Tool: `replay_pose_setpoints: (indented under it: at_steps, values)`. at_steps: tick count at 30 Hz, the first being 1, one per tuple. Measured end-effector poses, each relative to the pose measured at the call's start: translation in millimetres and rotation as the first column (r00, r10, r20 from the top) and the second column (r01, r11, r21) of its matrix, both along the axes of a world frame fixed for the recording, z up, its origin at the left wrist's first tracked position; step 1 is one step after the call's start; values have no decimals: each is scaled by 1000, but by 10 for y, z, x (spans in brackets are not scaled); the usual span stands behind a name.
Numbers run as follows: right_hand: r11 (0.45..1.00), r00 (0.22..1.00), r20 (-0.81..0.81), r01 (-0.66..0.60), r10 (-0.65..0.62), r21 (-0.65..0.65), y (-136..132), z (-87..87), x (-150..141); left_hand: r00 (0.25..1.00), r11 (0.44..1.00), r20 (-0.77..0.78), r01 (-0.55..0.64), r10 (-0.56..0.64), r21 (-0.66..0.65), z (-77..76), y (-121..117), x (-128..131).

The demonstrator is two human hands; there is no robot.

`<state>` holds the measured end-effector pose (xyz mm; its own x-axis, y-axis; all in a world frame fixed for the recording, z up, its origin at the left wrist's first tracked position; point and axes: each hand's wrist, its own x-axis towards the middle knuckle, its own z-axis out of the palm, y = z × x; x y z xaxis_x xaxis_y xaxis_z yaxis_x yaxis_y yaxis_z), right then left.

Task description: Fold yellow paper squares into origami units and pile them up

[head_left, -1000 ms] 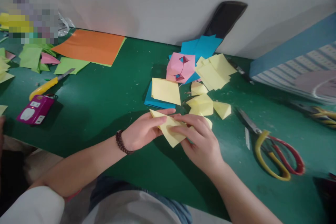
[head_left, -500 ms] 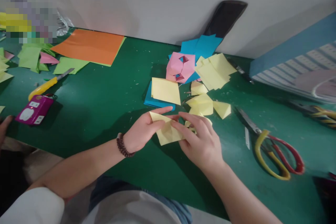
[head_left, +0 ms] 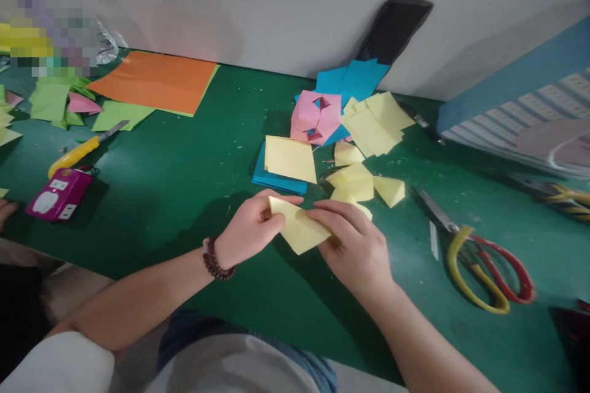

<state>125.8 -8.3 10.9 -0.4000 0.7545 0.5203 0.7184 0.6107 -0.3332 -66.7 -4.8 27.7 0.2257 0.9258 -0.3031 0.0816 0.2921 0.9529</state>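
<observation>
Between my two hands is a piece of yellow paper (head_left: 302, 228), held a little above the green table. My left hand (head_left: 249, 227) pinches its left corner between thumb and fingers. On the opposite edge, my right hand (head_left: 357, 245) grips the paper, its fingertips on the upper side and its thumb partly hidden. Just beyond my hands lies a stack of yellow square sheets (head_left: 291, 158) on blue sheets (head_left: 271, 179). Several folded yellow paper pieces (head_left: 354, 183) sit beyond my right hand, near a pink folded paper shape (head_left: 318, 115).
Scissors (head_left: 470, 258) with red and yellow handles lie at right, pliers (head_left: 553, 193) farther right. More yellow sheets (head_left: 378, 126) lie behind. To the left are a purple box (head_left: 59, 195), a yellow craft knife (head_left: 85, 150) and orange paper (head_left: 159, 83). Another person's hand (head_left: 6, 212) shows at the left edge.
The yellow paper has turned slightly and its face looks smoother. My left thumb has drawn back toward the corner. The other person's hand at the left edge has shifted.
</observation>
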Motion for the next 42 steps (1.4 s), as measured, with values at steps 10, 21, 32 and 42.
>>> replay_pose_setpoints:
  at_steps: [10,21,32,42]
  values:
    - [956,988,-127,47,-87,-291,23,-25,22,999,988,50,-27,19,155,-42,-2,3]
    - [922,987,-119,53,-106,-382,40,29,-6,996,940,-66,72,-52,333,-23,-88,34]
    - [865,941,-290,8,-176,-502,-21,131,-70,1000,984,11,6,-8,178,-117,-51,41]
    - [795,957,-171,87,-234,-601,37,112,-33,996,997,46,81,-82,10,-83,-8,39]
